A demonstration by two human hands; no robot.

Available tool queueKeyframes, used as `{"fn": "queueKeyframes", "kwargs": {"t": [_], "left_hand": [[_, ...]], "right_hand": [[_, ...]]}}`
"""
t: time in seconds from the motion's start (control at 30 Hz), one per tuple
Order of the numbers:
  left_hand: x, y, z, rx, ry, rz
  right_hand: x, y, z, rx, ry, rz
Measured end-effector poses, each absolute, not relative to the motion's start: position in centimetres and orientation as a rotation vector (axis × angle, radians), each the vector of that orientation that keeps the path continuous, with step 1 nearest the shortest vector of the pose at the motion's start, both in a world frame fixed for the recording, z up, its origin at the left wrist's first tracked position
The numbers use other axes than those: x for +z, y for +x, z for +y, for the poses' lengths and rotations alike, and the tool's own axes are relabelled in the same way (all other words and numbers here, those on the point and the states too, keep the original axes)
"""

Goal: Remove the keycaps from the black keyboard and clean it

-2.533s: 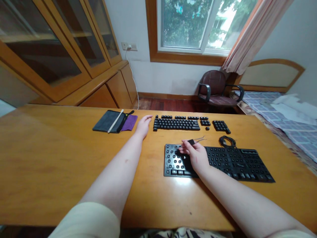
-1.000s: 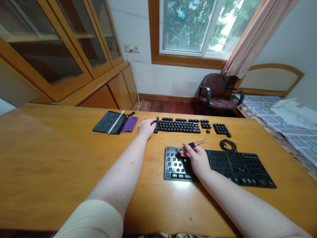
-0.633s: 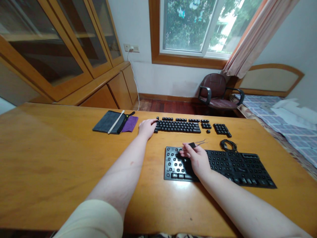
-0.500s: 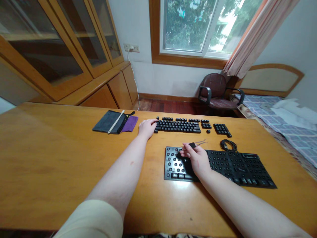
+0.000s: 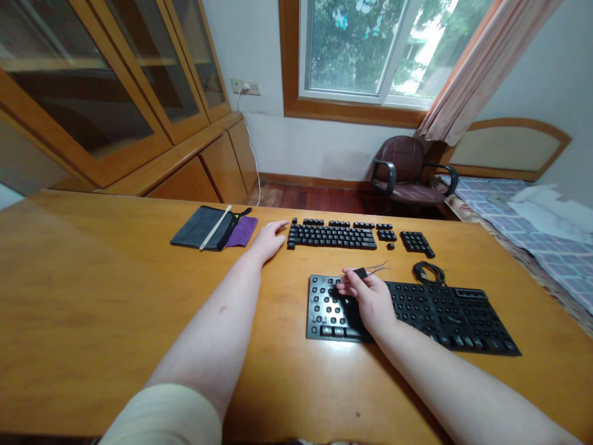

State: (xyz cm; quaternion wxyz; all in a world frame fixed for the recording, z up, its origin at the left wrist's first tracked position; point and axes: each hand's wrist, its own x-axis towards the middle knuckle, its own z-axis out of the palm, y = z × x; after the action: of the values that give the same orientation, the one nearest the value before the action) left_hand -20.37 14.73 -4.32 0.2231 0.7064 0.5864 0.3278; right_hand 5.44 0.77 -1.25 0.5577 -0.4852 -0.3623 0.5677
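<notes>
My left hand (image 5: 270, 240) is at the left end of the loose black keycaps (image 5: 332, 237), its fingers stretched out and apart with nothing visible in them. The keycaps lie in rows in the layout of a keyboard. Closer to me is the black keyboard base (image 5: 417, 304), mostly stripped, with several keycaps still along its front edge. Over its left part, my right hand (image 5: 372, 301) is closed on a keycap puller (image 5: 360, 272) with a black handle and thin wire prongs pointing to the right. The fingertips hide part of the base.
A coiled cable (image 5: 428, 273) sits behind the keyboard base. On the left are a grey pouch (image 5: 192, 230), a pale thin stick (image 5: 215, 228) lying across it, and a purple cloth (image 5: 243, 232). Beyond the wooden table (image 5: 115, 296) stands a chair (image 5: 402, 164).
My left hand has drawn back to the left, away from the keycaps' left end, and its fingers have spread. The right hand with the keycap puller has hardly moved.
</notes>
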Motion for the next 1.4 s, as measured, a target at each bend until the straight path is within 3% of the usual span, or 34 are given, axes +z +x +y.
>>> {"fn": "queueKeyframes", "kwargs": {"t": [0.43, 1.4], "left_hand": [[-3.41, -20.49, 14.41, 0.534, 2.221, 1.478], [-3.89, -20.44, 14.89, 0.671, 2.094, 1.519]], "right_hand": [[-1.04, 5.37, 0.73, 1.344, -1.154, -0.87], [-1.4, 5.54, 0.71, 1.348, -1.156, -0.873]]}}
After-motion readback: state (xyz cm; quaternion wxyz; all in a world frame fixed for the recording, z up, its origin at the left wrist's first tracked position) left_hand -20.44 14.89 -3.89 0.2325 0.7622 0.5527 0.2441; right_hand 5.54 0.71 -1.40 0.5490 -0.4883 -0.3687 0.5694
